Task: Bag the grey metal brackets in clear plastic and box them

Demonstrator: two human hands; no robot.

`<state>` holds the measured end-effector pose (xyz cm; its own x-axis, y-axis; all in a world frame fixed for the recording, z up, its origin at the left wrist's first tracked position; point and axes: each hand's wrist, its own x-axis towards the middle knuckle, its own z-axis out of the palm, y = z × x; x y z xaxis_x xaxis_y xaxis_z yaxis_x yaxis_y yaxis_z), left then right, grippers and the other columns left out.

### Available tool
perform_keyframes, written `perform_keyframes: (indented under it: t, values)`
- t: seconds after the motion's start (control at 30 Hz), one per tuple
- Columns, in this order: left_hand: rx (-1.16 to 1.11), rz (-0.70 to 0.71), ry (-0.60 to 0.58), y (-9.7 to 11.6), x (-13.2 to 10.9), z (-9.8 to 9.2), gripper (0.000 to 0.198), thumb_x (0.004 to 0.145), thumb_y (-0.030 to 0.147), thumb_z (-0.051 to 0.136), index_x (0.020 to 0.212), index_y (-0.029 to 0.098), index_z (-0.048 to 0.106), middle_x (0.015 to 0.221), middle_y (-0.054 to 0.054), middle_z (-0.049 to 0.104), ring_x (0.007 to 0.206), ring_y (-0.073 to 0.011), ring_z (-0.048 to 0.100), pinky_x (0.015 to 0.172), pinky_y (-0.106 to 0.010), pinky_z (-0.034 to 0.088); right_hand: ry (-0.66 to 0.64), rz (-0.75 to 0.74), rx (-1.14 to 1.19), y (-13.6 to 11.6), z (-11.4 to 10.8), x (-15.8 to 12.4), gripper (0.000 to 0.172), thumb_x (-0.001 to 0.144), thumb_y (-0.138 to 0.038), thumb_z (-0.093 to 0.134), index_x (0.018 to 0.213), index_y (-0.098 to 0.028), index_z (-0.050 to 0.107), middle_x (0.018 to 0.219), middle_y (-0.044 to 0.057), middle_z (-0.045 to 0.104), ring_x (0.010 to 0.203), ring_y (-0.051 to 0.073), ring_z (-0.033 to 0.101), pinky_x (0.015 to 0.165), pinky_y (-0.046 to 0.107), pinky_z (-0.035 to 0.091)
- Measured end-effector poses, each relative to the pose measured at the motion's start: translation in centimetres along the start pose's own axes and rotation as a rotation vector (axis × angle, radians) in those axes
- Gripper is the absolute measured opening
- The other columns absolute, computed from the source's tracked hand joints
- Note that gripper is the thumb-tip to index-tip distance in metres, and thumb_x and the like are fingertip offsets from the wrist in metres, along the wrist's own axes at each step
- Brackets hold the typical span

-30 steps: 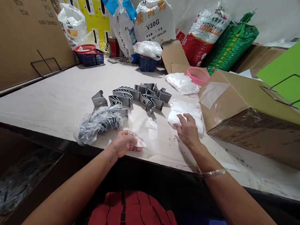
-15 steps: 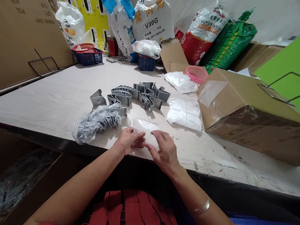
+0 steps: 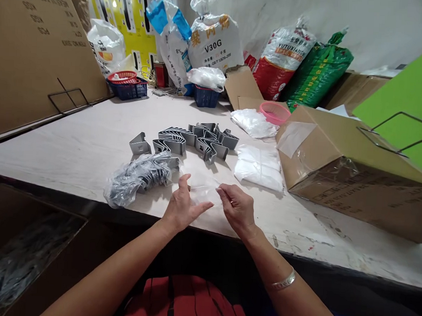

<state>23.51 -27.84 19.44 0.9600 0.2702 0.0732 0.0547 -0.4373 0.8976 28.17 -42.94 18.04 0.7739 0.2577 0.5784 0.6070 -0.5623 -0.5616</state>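
Observation:
My left hand [image 3: 183,205] and my right hand [image 3: 237,206] hold a small clear plastic bag [image 3: 204,189] between them just above the table's near edge. The left hand's thumb and fingers are spread at the bag's left side; the right hand pinches its right edge. To the left of my left hand lies a filled plastic bag of grey metal clips [image 3: 137,177]. Behind the hands stand several loose grey bent metal clips [image 3: 194,138]. A stack of empty white plastic bags [image 3: 259,165] lies to the right of them.
A large cardboard box [image 3: 350,164] sits at the right. Sacks [image 3: 216,37], blue baskets [image 3: 128,87], a pink bowl [image 3: 274,112] and another heap of bags [image 3: 252,121] line the back. Cardboard sheets [image 3: 37,52] lean at the left. A carton with bagged clips [image 3: 10,265] is below left.
My right hand came back from the white bag stack to the clear bag held by my left hand. Both hands now spread the bag slightly higher over the table edge.

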Motion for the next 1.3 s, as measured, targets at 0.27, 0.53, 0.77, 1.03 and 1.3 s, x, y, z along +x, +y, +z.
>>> perform_keyframes:
  t: [0.27,0.53,0.77,1.03,1.3]
  values:
    - [0.690,0.412,0.228,-1.2,-0.1,-0.2,0.021,0.079,0.022,0.043,0.094,0.019,0.058,0.095,-0.011,0.058,0.073,-0.0196,0.058,0.063,-0.029,0.044,-0.072,-0.274,-0.088,0.5,-0.2,0.5,0.017,0.085,-0.030,0.046,0.088,-0.020,0.061,0.068,0.004,0.055,0.060,0.013,0.052,0.055,0.024,0.044]
    - [0.767,0.490,0.227,-3.4,-0.1,-0.6,0.023,0.078,0.011,0.036,0.070,0.016,0.057,0.068,-0.006,0.054,0.059,-0.0164,0.052,0.053,-0.026,0.040,-0.462,-0.049,0.238,2.6,-1.0,2.6,0.026,0.076,-0.041,0.057,0.090,-0.019,0.062,0.080,0.005,0.061,0.068,0.015,0.058,0.056,0.026,0.048]
    - [0.610,0.513,0.243,-4.7,0.0,-0.5,0.022,0.077,0.014,0.037,0.073,0.017,0.058,0.066,-0.004,0.053,0.059,-0.0152,0.052,0.054,-0.025,0.041,-0.086,0.359,0.065,4.7,3.6,8.0,0.033,0.065,-0.048,0.061,0.077,-0.017,0.056,0.073,0.003,0.057,0.062,0.015,0.052,0.056,0.029,0.043]
    - [0.552,0.601,0.207,-5.0,0.2,-0.7,0.022,0.075,0.012,0.037,0.079,0.016,0.058,0.069,-0.005,0.054,0.058,-0.0141,0.052,0.052,-0.023,0.041,-0.009,0.447,-0.105,5.8,8.1,9.4,0.023,0.065,-0.042,0.057,0.069,-0.020,0.055,0.072,0.003,0.056,0.063,0.016,0.049,0.055,0.026,0.035]
    - [0.505,0.575,0.182,-5.1,0.3,-0.7,0.022,0.081,0.018,0.038,0.071,0.016,0.058,0.061,-0.001,0.051,0.049,-0.0104,0.046,0.050,-0.021,0.037,0.099,0.597,-0.041,7.1,3.7,7.7,0.030,0.078,-0.036,0.035,0.076,-0.016,0.057,0.065,0.003,0.056,0.059,0.015,0.049,0.053,0.026,0.038]
